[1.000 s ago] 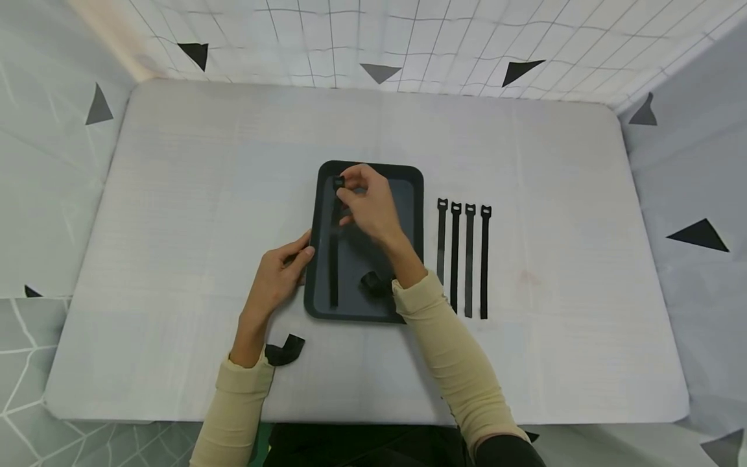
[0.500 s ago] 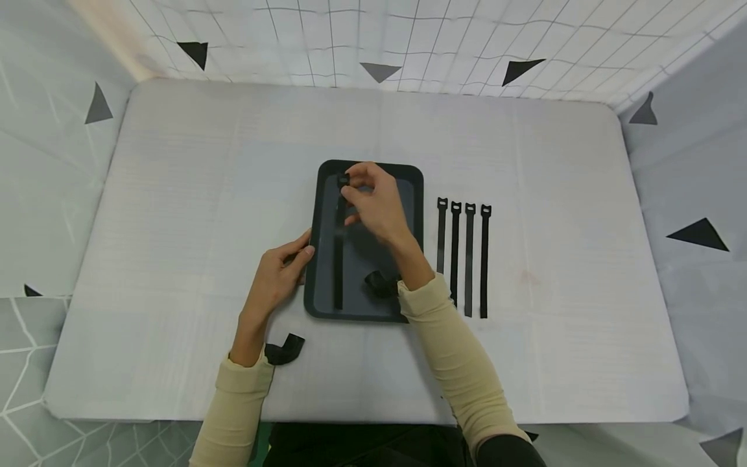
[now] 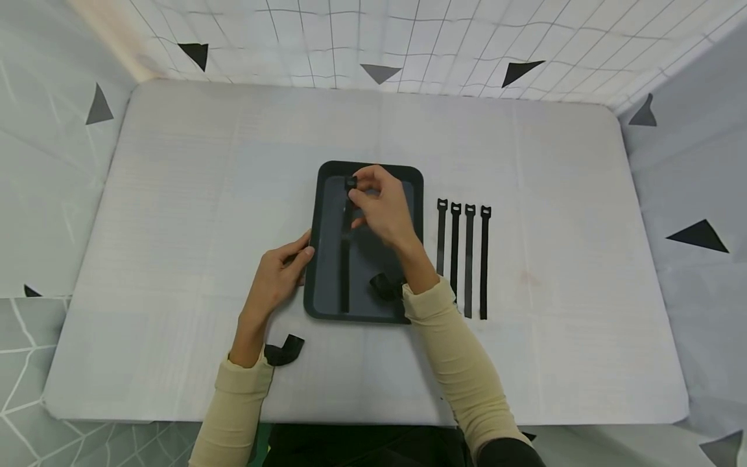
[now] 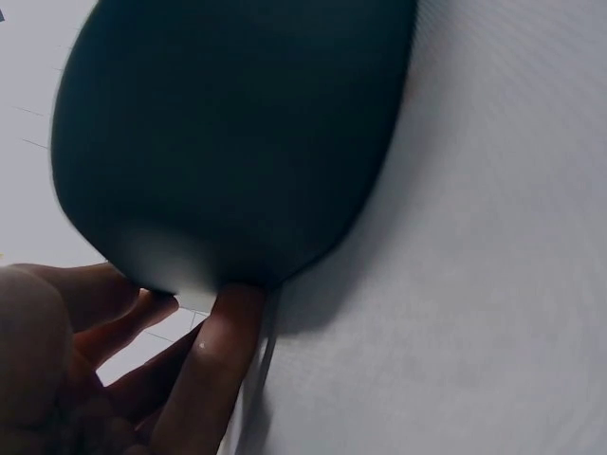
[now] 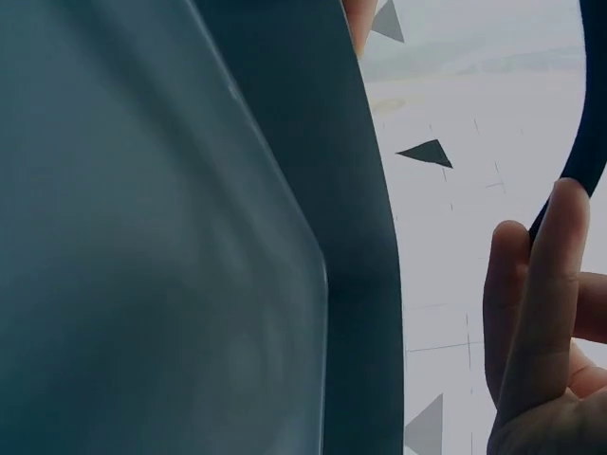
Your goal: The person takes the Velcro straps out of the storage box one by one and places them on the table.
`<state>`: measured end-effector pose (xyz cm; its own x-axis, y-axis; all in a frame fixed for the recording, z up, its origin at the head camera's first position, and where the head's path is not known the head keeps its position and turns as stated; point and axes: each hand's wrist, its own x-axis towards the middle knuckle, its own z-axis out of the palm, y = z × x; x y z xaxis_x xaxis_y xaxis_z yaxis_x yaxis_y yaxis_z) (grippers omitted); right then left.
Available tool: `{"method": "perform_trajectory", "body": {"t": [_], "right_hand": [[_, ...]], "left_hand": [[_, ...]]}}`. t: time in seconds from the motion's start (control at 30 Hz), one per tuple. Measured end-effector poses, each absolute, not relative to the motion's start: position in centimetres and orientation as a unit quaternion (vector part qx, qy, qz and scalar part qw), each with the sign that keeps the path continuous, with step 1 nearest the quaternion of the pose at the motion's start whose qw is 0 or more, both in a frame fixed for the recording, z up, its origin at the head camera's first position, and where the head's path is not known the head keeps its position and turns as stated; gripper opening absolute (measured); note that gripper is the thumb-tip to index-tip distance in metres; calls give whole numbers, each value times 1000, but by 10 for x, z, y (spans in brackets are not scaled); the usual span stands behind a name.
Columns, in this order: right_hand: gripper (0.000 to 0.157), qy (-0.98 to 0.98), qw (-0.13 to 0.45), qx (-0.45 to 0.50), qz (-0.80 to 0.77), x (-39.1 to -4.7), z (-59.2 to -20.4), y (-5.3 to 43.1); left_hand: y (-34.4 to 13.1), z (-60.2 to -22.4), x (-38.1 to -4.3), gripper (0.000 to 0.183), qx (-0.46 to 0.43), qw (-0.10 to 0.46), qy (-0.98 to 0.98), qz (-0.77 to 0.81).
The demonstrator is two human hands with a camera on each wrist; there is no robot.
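A dark grey tray [image 3: 323, 279] lies at the middle of the table. My left hand [image 3: 277, 275] grips its left rim; the left wrist view shows thumb and fingers at the edge of the tray [image 4: 228, 142]. Over the tray, my right hand [image 3: 382, 204] pinches a black cable strap [image 3: 345, 272] close to its slotted head. The strap's long tail runs toward the near end of the tray. In the right wrist view, the strap [image 5: 596, 85] curves up from the fingertips of the right hand [image 5: 536, 332].
Several more black cable straps [image 3: 469, 259] lie side by side right of the tray, heads pointing away; the right sleeve [image 3: 461, 363] overlaps some tails. A black bent piece [image 3: 284, 350] sits at the left wrist, another [image 3: 385, 287] at the right. Patterned walls surround the white table [image 3: 583, 259].
My right hand has shifted a little to the right over the tray, carrying the cable strap with it. The left hand and the tray have stayed put.
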<state>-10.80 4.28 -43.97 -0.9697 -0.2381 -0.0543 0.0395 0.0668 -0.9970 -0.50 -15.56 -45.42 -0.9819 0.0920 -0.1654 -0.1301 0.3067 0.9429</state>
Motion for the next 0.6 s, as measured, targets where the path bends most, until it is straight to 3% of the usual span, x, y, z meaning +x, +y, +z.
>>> {"method": "perform_trajectory", "body": {"t": [0.6], "right_hand": [[30, 724, 114, -63, -678, -105, -438, 61]], "left_hand": [[-155, -454, -4, 40, -11, 94, 807, 583]]}}
